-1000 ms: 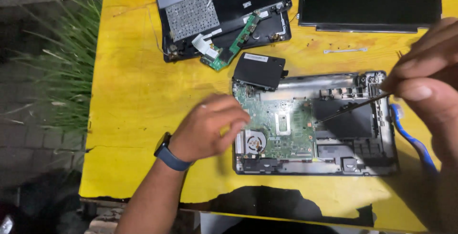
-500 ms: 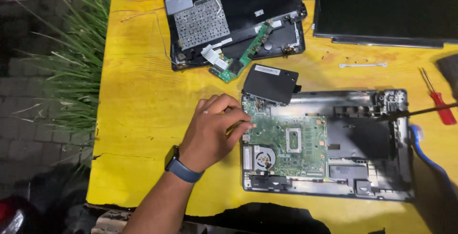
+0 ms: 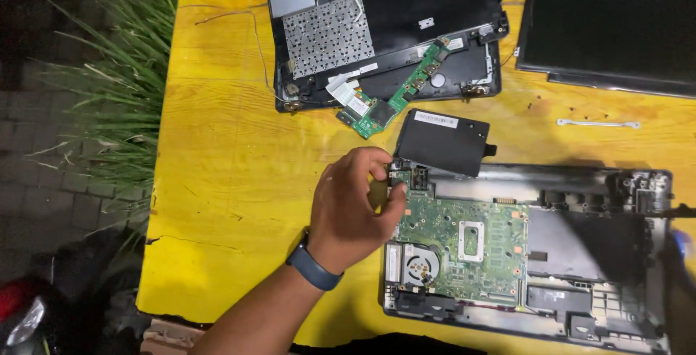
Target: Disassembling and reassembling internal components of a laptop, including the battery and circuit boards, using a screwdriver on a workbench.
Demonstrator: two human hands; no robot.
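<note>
Left hand (image 3: pixel 353 206) pinches the top-left corner of the green rectangular motherboard (image 3: pixel 464 243), thumb and fingers closed on its edge. Board sits to the hand's right, seated in the opened black laptop base (image 3: pixel 580 253) on the yellow wooden table (image 3: pixel 217 181). Right hand out of frame.

Dark screen panel (image 3: pixel 616 22) top right; black drive (image 3: pixel 442 141), perhaps white-labelled.

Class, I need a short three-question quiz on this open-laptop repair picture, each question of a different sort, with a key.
1. True or false: the left hand grips a corner of the green motherboard.
2. Which lies nearest above the laptop base? A hard drive B screen panel C metal strip
3. What colour is the table?

Key: 1 true; 2 A; 3 yellow.
</note>
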